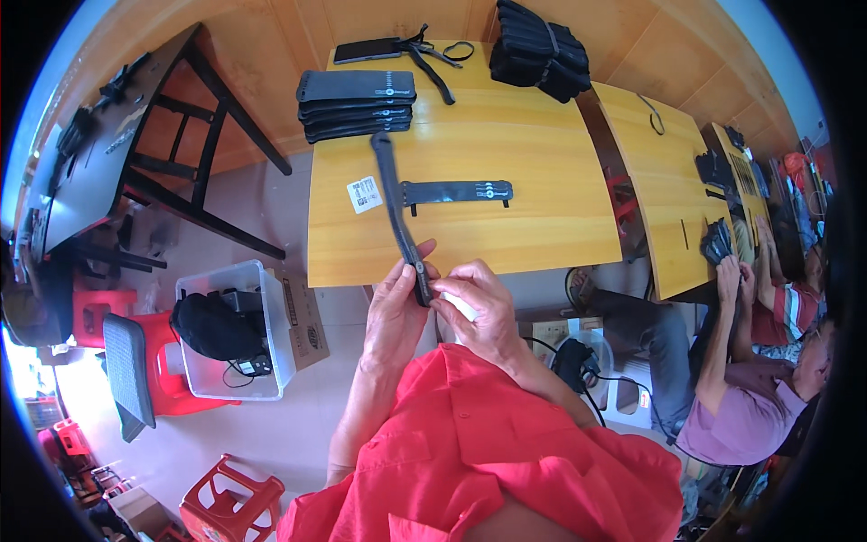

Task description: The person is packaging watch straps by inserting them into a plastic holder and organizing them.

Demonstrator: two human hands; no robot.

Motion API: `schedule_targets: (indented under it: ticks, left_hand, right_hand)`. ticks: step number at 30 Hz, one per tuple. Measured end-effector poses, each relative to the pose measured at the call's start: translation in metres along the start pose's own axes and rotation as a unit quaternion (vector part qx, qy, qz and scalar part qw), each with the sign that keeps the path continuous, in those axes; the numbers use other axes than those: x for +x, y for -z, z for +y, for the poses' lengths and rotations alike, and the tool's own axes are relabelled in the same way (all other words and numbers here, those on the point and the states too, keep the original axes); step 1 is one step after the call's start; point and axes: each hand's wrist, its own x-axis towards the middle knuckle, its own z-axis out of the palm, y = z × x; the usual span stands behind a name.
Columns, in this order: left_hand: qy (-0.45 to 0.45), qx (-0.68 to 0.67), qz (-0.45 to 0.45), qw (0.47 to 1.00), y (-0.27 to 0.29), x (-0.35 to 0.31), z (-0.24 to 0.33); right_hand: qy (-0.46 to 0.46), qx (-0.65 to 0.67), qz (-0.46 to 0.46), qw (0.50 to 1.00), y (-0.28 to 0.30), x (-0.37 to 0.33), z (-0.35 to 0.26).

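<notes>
A long, narrow black strap (397,212) stretches up from my hands over the near part of the wooden table (560,226). My left hand (395,296) is closed around its lower end, thumb on top. The fingertips of my right hand (481,310) pinch that same end from the other side. Something white shows at the right palm, too hidden to name. Beyond the strap lies a flat black band (459,191) with printing and two short tabs. A white printed label (365,195) rests to the left of the strap.
Folded black bands (355,104) are stacked at the far left of the table, near a phone (366,51) and loose straps (433,72). A tied black bundle (540,52) sits far right. A clear bin (280,361) stands lower left. Co-workers (745,411) sit at right.
</notes>
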Motion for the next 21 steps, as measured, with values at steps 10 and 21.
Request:
schedule_targets:
  ticks: [10, 21]
  left_hand:
    - [-0.004, 0.073, 0.067, 0.995, -0.004, 0.000, -0.004]
    - [0.034, 0.081, 0.081, 0.993, 0.001, 0.000, -0.004]
  right_hand:
    - [0.019, 0.021, -0.016, 0.999, 0.018, 0.006, 0.005]
    - [0.001, 0.032, -0.046, 0.998, 0.022, 0.011, 0.007]
